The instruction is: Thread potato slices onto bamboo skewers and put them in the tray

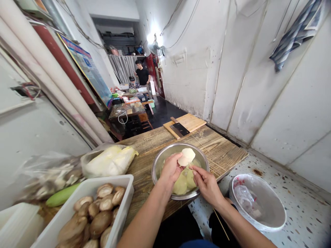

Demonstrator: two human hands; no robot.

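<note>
Nearest the camera, one white tray [129, 193] holds more than ten brown mushrooms [100, 222], their exact number obscured by overlap. The left hand [172, 168] is partly closed, grasping one pale slice [186, 156] between thumb and fingers above the single metal bowl [155, 172]. The right hand [204, 177] is curled, its thumb and fingers pinching one thin stick [220, 224], whose front end meets the slice's lower edge; whether it has pierced it cannot be told. Inside the bowl lie several overlapping slices [180, 185], too merged to count. On the wooden table [144, 144], beyond the bowl, are one cutting board [196, 121] and one cleaver [180, 129] resting upon it; several loose sticks [216, 167] lie to the bowl's right. One green vegetable [62, 195] lies left of the tray. Two people [143, 76] appear in the background.
</note>
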